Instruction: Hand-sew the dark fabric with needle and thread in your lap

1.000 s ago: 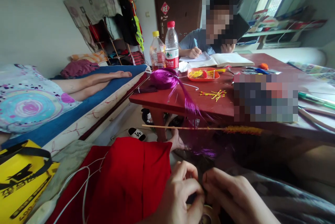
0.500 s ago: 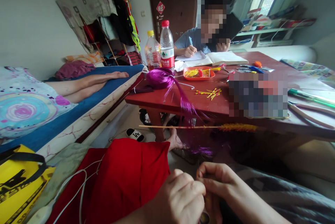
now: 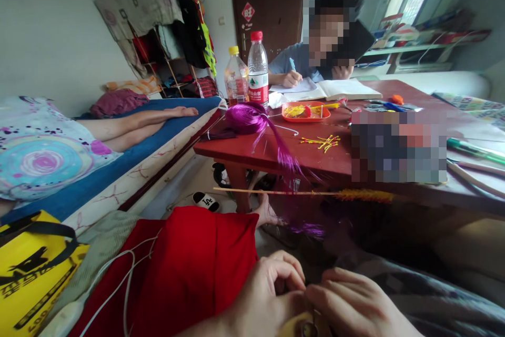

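Note:
At the bottom of the view, my left hand [image 3: 272, 290] is curled, thumb and fingers pinched together over my lap. Beside it my right hand [image 3: 353, 300] is bent inward, its fingertips meeting those of the left. Whatever the fingertips hold is hidden or too fine to name. Just under them shows a tan, wood-like piece [image 3: 294, 325] with a dark round spot, cut off by the lower edge. Red cloth [image 3: 205, 268] covers my lap to the left. Beyond the hands, purple strands [image 3: 288, 158] hang over the table edge from a purple bundle [image 3: 246, 118].
On the red table [image 3: 252, 150] stand two bottles [image 3: 258, 82] and an orange tray [image 3: 305, 118]; yellow stems [image 3: 321, 142] lie nearby. A thin stick [image 3: 272, 191] with yellow tufting juts along the table edge. Across the table a person [image 3: 292, 78] writes. Another person's legs [image 3: 142, 126] rest on the bed.
My hands have turned: the left has rolled so its thumb side shows, and the right has lowered and flattened against it. More of the tan piece shows. The view has shifted slightly left.

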`<state>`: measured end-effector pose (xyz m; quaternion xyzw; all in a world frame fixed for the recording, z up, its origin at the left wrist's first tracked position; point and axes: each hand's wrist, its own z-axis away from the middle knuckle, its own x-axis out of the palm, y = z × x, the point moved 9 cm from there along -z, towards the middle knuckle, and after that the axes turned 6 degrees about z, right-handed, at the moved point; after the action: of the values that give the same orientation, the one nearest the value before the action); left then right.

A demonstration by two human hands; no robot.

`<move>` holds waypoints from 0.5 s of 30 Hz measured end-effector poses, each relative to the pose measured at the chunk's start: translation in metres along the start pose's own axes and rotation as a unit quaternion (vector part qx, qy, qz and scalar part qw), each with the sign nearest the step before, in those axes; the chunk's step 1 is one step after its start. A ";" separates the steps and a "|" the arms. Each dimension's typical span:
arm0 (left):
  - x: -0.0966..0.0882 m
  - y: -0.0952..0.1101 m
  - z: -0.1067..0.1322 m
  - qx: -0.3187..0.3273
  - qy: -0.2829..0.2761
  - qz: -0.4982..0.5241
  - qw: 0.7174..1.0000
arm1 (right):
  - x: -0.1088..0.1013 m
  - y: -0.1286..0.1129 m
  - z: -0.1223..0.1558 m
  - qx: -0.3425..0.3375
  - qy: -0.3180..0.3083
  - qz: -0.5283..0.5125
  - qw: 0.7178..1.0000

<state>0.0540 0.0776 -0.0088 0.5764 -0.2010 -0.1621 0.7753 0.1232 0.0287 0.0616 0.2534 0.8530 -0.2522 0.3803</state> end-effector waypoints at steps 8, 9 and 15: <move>0.036 0.049 0.058 0.522 0.030 -0.488 0.699 | 0.079 0.039 0.032 0.480 -0.120 -0.592 0.636; 0.038 0.050 0.057 0.512 0.008 -0.502 0.698 | 0.080 0.038 0.032 0.484 -0.117 -0.608 0.619; -0.001 0.016 0.007 0.005 -0.018 -0.089 0.996 | 0.015 0.030 -0.001 0.211 -0.071 -0.229 0.948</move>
<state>0.0499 0.0767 0.0082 0.5930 -0.1632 -0.2396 0.7512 0.1331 0.0551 0.0430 0.1075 0.7862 -0.5237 0.3100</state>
